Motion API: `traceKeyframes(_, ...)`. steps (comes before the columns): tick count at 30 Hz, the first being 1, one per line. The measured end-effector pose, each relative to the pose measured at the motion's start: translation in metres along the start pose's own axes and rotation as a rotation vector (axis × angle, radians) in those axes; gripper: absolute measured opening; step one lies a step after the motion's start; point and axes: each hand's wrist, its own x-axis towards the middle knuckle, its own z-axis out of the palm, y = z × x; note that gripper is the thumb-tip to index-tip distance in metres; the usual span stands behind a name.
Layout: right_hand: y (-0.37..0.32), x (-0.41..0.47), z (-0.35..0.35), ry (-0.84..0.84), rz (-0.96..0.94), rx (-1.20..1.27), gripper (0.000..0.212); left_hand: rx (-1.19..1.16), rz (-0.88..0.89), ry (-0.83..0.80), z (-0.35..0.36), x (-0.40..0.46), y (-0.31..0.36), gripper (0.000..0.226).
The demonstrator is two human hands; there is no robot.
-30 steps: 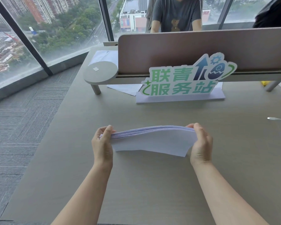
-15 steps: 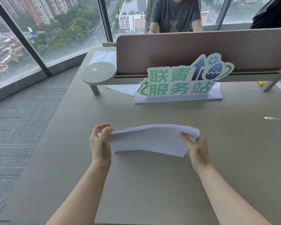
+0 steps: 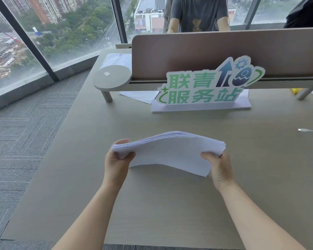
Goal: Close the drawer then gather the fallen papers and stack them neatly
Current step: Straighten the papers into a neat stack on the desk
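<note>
Spanning most of the view, a long beige desk [image 3: 152, 204] runs away from the person toward floor-to-ceiling windows [image 3: 49, 33]. A pinkish divider panel [image 3: 224, 53] stands upright across the far part of the desk, mounted on a raised shelf rail with a round end plate [image 3: 111, 77] and a cylindrical leg [image 3: 107, 96]. A second person in a dark T-shirt [image 3: 199, 14] sits behind the panel. A standing sign with green Chinese characters [image 3: 204, 87] rests on a white base in front of the panel. Loose white sheets [image 3: 139, 96] lie flat under the shelf rail, and more sheets [image 3: 114, 59] lie behind the round plate. No open container is in view, and the drawer is not visible.

The paper stack [image 3: 172, 152] is held above the middle of the desk, clear of the surface as far as can be seen. Its long axis runs left to right across the person's body. The sheets stand on one long edge, with the broad face toward the person; the top edge arches upward at mid-span and the lower edge bows.

The left hand [image 3: 117, 164] is clamped on the left end of the stack, thumb on the near face, fingers [image 3: 122, 141] wrapped behind. The right hand [image 3: 220, 168] is clamped on the right end, thumb pressed on the near face; its other fingers are hidden behind the paper.

A white cable end [image 3: 309, 130] lies on the desk well to the right of the stack.
</note>
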Motion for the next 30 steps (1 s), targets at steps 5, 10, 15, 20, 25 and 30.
traceKeyframes(5, -0.005, 0.001, 0.000, 0.068, -0.072, 0.025, 0.034, -0.116, -0.022, 0.038, -0.002, 0.003, 0.008, 0.028)
traceKeyframes(10, 0.015, -0.007, -0.004, -0.011, -0.019, -0.090, 0.019, -0.142, -0.173, -0.087, -0.006, -0.011, -0.010, 0.031)
traceKeyframes(15, 0.023, -0.007, -0.004, 0.072, 0.032, -0.077, 0.010, -0.106, -0.215, -0.037, -0.005, -0.008, -0.016, 0.024)
traceKeyframes(20, 0.030, -0.010, -0.002, -0.005, 0.070, -0.077, 0.008, -0.084, -0.255, -0.090, -0.009, -0.008, -0.023, 0.021)
traceKeyframes(25, 0.037, -0.008, 0.001, 0.035, 0.061, -0.210, 0.017, -0.012, -0.228, -0.050, -0.008, -0.007, -0.026, 0.013)
traceKeyframes(30, 0.016, 0.001, 0.007, 0.007, 0.032, -0.249, 0.011, -0.035, -0.273, -0.048, -0.018, -0.003, -0.024, 0.018)
